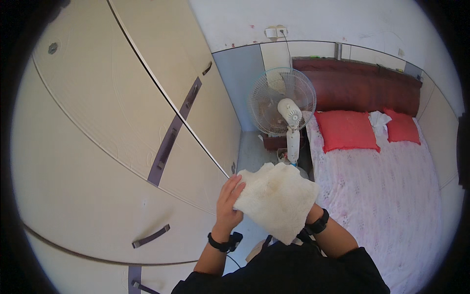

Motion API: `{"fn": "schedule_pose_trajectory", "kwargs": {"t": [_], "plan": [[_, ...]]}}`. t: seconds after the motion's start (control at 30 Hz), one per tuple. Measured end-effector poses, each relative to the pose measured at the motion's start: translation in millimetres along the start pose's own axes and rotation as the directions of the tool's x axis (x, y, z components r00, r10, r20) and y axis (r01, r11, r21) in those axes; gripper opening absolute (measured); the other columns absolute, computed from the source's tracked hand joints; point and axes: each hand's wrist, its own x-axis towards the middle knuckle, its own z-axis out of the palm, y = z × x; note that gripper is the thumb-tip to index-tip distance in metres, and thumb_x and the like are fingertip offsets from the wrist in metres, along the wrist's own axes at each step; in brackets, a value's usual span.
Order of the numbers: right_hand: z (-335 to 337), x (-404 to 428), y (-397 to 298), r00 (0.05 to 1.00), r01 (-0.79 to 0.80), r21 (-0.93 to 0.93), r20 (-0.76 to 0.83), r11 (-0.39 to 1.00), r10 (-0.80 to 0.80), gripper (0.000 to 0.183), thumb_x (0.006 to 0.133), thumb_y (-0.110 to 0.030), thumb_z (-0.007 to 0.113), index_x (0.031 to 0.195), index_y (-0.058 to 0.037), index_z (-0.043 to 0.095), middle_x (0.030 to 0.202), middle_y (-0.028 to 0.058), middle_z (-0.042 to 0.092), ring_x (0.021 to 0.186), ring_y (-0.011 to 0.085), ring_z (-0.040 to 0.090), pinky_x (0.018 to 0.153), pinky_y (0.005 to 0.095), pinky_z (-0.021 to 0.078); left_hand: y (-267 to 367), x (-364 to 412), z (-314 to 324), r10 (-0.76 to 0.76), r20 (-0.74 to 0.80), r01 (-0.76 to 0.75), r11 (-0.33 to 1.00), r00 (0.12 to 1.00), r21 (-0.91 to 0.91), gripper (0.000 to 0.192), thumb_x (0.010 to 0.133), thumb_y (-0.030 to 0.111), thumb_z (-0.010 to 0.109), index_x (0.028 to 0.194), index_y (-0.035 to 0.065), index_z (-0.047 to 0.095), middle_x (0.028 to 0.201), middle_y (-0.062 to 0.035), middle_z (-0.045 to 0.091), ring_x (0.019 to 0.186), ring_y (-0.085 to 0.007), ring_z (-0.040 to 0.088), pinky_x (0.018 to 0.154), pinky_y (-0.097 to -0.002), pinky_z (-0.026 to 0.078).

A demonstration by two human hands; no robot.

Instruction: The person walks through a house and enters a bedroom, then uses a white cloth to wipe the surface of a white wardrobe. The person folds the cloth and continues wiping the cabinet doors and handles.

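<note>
A cream-white cloth [275,198] with a faint yellowish stain is spread out before my chest, one corner hanging towards me. At its left edge my left hand [229,204] grips it, fingers pointing up and away. Most of my right hand [314,213] is hidden behind the cloth's right side; only the part by the wrist shows, so its fingers cannot be made out. Each wrist wears a black band, and a small black device [235,240] sits on the left one.
A tall cream wardrobe [110,121] with dark handles rises on my left. Ahead stands a white pedestal fan [293,114], its cord running to a wall socket [281,32]. To the right is a bed [371,191] with red pillows [347,130] and a brown headboard [360,88].
</note>
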Motion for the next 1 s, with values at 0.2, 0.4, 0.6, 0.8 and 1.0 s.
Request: {"fn": "schedule_pose_trajectory", "kwargs": {"t": [0.2, 0.4, 0.6, 0.8, 1.0], "plan": [[-15, 78, 99, 0.868, -0.292, 0.956, 0.276, -0.025, 0.414, 0.041, 0.097, -0.027, 0.062, 0.132, -0.0064, 0.058, 0.126, 0.0114, 0.066, 0.11, 0.0246, 0.065, 0.096, 0.0385, 0.0509, -94, 44, 1, -0.44, -0.122, 0.377, 0.859, 0.89, -0.346, 0.032, 0.091, -0.002, 0.047, 0.12, -0.0004, 0.061, 0.124, -0.0152, 0.064, 0.114, -0.0268, 0.062, 0.098, -0.0345, 0.048], [-40, 163, 194, 0.719, -0.586, 0.701, 0.219, 0.406, 0.659, 0.037, 0.097, -0.025, 0.062, 0.126, -0.0026, 0.061, 0.12, 0.0161, 0.068, 0.105, 0.0267, 0.067, 0.092, 0.039, 0.0532, -156, 118, 17, -0.673, -0.127, 0.505, 0.653, 0.729, -0.564, 0.033, 0.091, -0.004, 0.043, 0.12, -0.0024, 0.059, 0.113, -0.0098, 0.065, 0.107, -0.019, 0.061, 0.095, -0.0313, 0.048], [6, 263, 235, 0.963, -0.264, 0.267, 0.013, 0.927, 0.271, 0.055, 0.098, -0.033, 0.064, 0.142, -0.0042, 0.048, 0.135, 0.0148, 0.058, 0.122, 0.0289, 0.057, 0.099, 0.0405, 0.0495, -205, 194, 39, -0.427, -0.058, 0.423, 0.903, 0.902, -0.075, 0.044, 0.081, -0.013, 0.046, 0.118, 0.0022, 0.063, 0.127, -0.0158, 0.065, 0.117, -0.0294, 0.063, 0.1, -0.0372, 0.049], [71, 325, 276, 0.782, -0.414, 0.863, 0.5, -0.29, 0.373, 0.062, 0.102, -0.054, 0.044, 0.142, -0.0065, 0.047, 0.134, 0.0145, 0.058, 0.125, 0.0273, 0.055, 0.106, 0.0408, 0.0457, -216, 251, 64, -0.247, 0.094, 0.217, 0.943, 0.965, 0.252, 0.06, 0.066, -0.015, 0.052, 0.121, 0.0065, 0.065, 0.136, -0.0154, 0.059, 0.129, -0.0384, 0.055, 0.108, -0.0453, 0.045], [123, 387, 314, 0.917, -0.152, 0.234, 0.396, -0.96, -0.048, 0.069, 0.097, -0.068, 0.034, 0.137, -0.0143, 0.054, 0.134, 0.0136, 0.058, 0.124, 0.0325, 0.057, 0.105, 0.0497, 0.0466, -245, 298, 49, -0.2, 0.127, 0.143, 0.923, 0.972, 0.356, 0.047, 0.075, -0.01, 0.062, 0.119, 0.007, 0.067, 0.138, -0.016, 0.058, 0.132, -0.0409, 0.052, 0.111, -0.0496, 0.043]]}}
